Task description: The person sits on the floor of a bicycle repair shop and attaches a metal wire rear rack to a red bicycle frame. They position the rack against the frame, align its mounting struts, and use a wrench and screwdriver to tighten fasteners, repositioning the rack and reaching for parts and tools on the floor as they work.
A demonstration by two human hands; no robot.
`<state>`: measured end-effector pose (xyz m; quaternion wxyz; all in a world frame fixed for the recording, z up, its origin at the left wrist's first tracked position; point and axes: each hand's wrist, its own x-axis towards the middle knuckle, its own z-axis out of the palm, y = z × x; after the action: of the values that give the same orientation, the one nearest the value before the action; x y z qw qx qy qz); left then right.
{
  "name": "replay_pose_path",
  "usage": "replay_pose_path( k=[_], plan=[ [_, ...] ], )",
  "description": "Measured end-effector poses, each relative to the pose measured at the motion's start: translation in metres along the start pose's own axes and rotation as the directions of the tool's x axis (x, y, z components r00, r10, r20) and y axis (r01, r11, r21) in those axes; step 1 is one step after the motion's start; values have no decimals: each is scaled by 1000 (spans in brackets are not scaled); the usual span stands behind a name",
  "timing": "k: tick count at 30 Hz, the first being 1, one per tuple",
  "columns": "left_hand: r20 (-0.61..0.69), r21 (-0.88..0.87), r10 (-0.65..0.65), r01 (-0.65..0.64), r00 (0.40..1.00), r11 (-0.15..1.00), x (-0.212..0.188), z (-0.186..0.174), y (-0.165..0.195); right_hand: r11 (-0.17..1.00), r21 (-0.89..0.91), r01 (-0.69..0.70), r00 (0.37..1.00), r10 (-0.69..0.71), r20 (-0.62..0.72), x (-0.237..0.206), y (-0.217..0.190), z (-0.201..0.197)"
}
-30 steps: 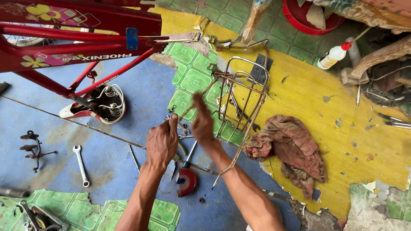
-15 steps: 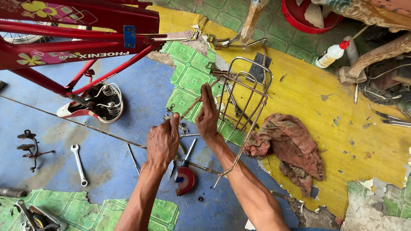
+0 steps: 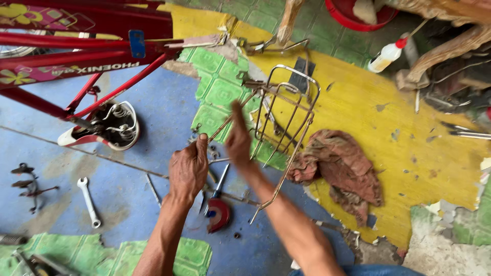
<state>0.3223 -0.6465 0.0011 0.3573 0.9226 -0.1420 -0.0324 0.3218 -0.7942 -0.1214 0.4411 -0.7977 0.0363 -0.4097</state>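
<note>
Rusty wire makes up the bicycle rear rack [image 3: 286,120] that stands at the centre of the frame, tilted up off the painted floor [image 3: 153,122]. Compared with a second ago, it sits a little higher and more upright, and the right hand [image 3: 238,140] has slid up along its thin stay rod [image 3: 225,125]; the work on that stay appears to be carrying on rather than finished. The right hand is closed loosely around the rod, fingers wrapped, thumb pointing up. The left hand [image 3: 188,168], just left of it and below, is curled into a near fist on the lower end of the same rod, close beside the right hand but not touching it.

Below the hands, at lower centre, lie a red curved part [image 3: 219,215] and a screwdriver-like tool [image 3: 220,181]. A spanner [image 3: 88,202] lies at the lower left on the blue patch. At upper left a red bicycle frame [image 3: 76,46] crosses the picture, with a sprung saddle [image 3: 105,128] turned underside up beneath it. A brown rag [image 3: 342,166] is heaped right of the rack, and a white squeeze bottle [image 3: 387,53] rests at the upper right.
</note>
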Motion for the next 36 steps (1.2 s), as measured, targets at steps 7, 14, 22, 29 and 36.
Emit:
replay_pose_path(
  k=[7,14,22,29,36],
  plan=[
    [27,10,-65,65,998,998,6,-3,-7,999,-14,45,957,-39,288,-44,-35,24],
    [20,2,-79,79,997,997,3,-4,-3,980,117,-161,987,158,36,-12,-7,12],
    [48,1,-85,85,995,996,6,-6,-11,999,-35,24,966,-14,258,-37,-17,25],
    [27,35,-123,122,992,992,2,7,-2,955,42,-294,945,284,164,-3,-18,-11],
    [28,18,-194,193,981,981,3,2,-7,969,-97,227,961,-207,185,-5,-30,-7]
  ],
)
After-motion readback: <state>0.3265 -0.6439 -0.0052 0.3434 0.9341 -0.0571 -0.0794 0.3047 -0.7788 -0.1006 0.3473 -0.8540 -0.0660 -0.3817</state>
